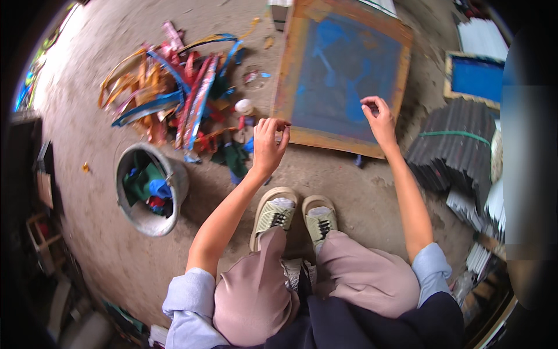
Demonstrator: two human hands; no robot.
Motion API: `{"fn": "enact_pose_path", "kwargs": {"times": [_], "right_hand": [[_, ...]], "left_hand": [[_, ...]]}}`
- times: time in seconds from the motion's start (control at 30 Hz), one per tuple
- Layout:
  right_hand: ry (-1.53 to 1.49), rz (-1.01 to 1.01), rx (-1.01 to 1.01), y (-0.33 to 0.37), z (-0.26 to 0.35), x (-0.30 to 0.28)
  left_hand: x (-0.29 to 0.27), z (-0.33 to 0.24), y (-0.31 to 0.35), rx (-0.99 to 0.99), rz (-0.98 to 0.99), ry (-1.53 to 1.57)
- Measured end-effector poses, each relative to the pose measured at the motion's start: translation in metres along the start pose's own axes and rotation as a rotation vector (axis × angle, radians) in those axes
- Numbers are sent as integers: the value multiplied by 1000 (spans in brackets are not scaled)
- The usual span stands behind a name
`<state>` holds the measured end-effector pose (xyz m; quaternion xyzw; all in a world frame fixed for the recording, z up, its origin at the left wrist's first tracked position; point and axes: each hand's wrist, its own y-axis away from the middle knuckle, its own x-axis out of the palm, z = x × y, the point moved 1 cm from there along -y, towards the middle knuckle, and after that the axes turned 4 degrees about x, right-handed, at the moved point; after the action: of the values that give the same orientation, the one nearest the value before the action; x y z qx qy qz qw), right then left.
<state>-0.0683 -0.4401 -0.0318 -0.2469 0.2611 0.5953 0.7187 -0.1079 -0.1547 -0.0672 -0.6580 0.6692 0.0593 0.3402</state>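
Note:
A wooden-framed printing screen (pixel 343 75) with a dark, blue-stained mesh lies before me, its frame smeared with orange-brown. My left hand (pixel 270 142) is at its near left corner, fingers loosely curled and thumb a little apart from the index finger. I see nothing held there, though the hand covers part of the frame. Over the right part of the mesh is my right hand (pixel 381 121), with bent fingers and a gap between thumb and fingertips. Nothing shows in it. Whether either hand touches the frame I cannot tell.
Tangled, paint-stained strips (pixel 174 87) lie on the floor at left, beside a grey bucket (pixel 181 180) holding coloured rags. Dark rags (pixel 232 157) lie near my left forearm. At right stand a green-tied stack of dark sheets (pixel 453 139) and a smaller blue screen (pixel 476 78).

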Motion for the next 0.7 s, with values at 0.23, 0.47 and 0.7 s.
{"fn": "enact_pose_path", "kwargs": {"times": [0.23, 0.47, 0.7], "right_hand": [[-236, 121, 881, 128, -131, -16], [154, -54, 488, 146, -133, 30], [25, 12, 347, 135, -77, 15]], "left_hand": [[102, -35, -5, 322, 363, 9], [131, -26, -3, 584, 675, -381], [130, -26, -5, 542, 699, -410]]}}
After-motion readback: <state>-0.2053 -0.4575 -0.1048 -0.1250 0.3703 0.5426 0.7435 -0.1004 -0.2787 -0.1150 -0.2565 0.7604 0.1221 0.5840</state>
